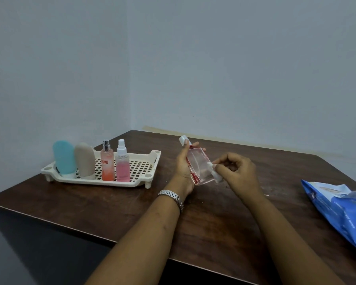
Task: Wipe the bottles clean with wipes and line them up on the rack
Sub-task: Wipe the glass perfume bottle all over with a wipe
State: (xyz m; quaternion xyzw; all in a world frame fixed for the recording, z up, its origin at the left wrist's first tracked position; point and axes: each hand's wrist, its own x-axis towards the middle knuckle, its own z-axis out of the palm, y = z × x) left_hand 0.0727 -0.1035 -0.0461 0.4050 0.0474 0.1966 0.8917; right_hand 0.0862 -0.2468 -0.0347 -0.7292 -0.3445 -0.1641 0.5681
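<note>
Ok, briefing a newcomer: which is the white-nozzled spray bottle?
On the dark wooden table, find the cream slotted plastic rack at left. Four containers line its near edge; the rightmost is the clear bottle of pink liquid. Its nozzle is white; the orange-pink bottle's is silver.

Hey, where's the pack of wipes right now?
In the head view, the blue wipes pack lies on the table at far right, partly out of frame, beyond the right hand.
</note>
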